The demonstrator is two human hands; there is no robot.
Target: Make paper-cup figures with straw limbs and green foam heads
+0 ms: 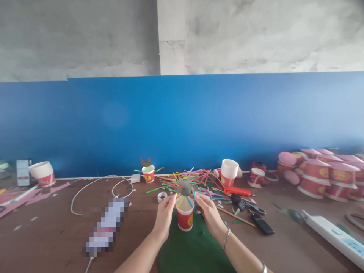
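A red and white paper cup [185, 219] stands upright on a dark green sheet [196, 250]. Yellow and blue strips rise from inside it, and a dark grey round-eared cutout [186, 188] shows above its rim. At the cup's left, my left hand [165, 216] pinches the end of a yellow strip. My right hand [209, 212], on the other side, has its fingertips closed on the end of a blue strip. Both hands are near the rim, at similar height.
Behind lie a pile of coloured strips [199, 177], a tape roll [162, 197] and a finished-looking cup figure [148, 174]. Keys [238, 202], a red cutter [237, 190] and a power strip [335, 235] lie right, stacked cups [315, 174] farther; a phone [106, 227] lies left.
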